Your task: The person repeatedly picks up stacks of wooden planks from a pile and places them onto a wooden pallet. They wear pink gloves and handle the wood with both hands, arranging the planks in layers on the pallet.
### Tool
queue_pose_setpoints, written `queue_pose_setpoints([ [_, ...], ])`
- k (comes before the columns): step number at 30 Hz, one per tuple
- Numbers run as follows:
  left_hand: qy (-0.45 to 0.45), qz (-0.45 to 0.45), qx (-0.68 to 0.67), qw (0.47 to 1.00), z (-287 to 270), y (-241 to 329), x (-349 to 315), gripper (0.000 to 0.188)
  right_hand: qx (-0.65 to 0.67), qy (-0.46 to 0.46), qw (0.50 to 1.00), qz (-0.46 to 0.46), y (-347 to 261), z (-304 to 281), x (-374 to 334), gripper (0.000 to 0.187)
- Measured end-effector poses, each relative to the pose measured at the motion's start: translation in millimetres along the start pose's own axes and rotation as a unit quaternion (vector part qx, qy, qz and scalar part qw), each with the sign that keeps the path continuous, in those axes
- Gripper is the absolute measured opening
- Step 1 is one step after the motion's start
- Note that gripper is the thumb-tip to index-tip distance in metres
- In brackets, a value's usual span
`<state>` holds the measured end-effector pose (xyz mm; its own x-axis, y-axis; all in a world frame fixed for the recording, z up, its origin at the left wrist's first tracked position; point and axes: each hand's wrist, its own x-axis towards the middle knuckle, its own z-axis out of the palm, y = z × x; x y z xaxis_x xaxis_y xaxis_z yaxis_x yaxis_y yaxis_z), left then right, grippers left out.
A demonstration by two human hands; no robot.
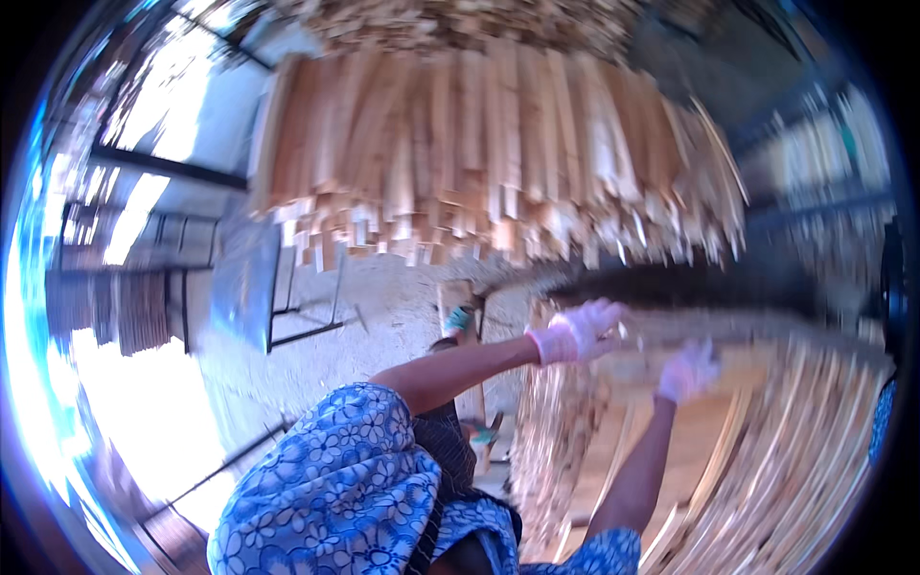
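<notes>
In the head view, the left gloved hand [578, 331] was near the far end of what looked like a wooden board [661, 441], its fingers partly spread; blur hid whether they held anything. The right gloved hand [690, 372] was to its right, and I could not tell whether its fingers were wide or narrow. Wooden strips [791, 460] lay right of the board, and a wood pile [551, 450] stood left of it. Ahead was a large stack [460, 144] of strips. Handling these long strips well probably called for spaced hands, even support and care around rough ends.
</notes>
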<state>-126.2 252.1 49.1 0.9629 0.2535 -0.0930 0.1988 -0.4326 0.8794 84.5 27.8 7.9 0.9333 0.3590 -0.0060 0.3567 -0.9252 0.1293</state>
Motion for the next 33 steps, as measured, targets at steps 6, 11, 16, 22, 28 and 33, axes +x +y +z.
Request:
queue_pose_setpoints([
  [6, 0.173, -0.230, 0.057, 0.956, -185.5, -117.7, -153.2, 0.043, 0.053, 0.087, 0.994, 0.036, -82.3, -93.8, 2.8, 0.059],
  [11, 0.461, -0.317, 0.266, 0.785, -344.7, -227.9, -322.9, 0.034, 0.371, -0.123, 0.862, -0.322, -315.4, -109.1, -59.7, 0.041],
  [16, 0.454, -0.341, 0.325, 0.756, -488.6, -282.5, -361.4, 0.032, 0.382, -0.325, 0.694, -0.516, -573.4, -78.3, -133.3, 0.055],
  [22, 0.454, -0.497, 0.312, 0.670, -560.4, -407.3, -352.6, 0.043, 0.315, -0.456, 0.776, -0.301, -763.9, -102.3, -209.0, 0.115],
  [28, 0.375, -0.502, -0.131, 0.769, -592.3, -391.1, -357.9, 0.059, 0.293, -0.366, 0.826, -0.313, -781.0, -57.1, -236.5, 0.127],
  [33, 0.281, -0.455, -0.065, 0.843, -571.9, -373.6, -340.2, 0.055, 0.408, -0.426, 0.765, -0.259, -777.5, -74.7, -212.3, 0.106],
])
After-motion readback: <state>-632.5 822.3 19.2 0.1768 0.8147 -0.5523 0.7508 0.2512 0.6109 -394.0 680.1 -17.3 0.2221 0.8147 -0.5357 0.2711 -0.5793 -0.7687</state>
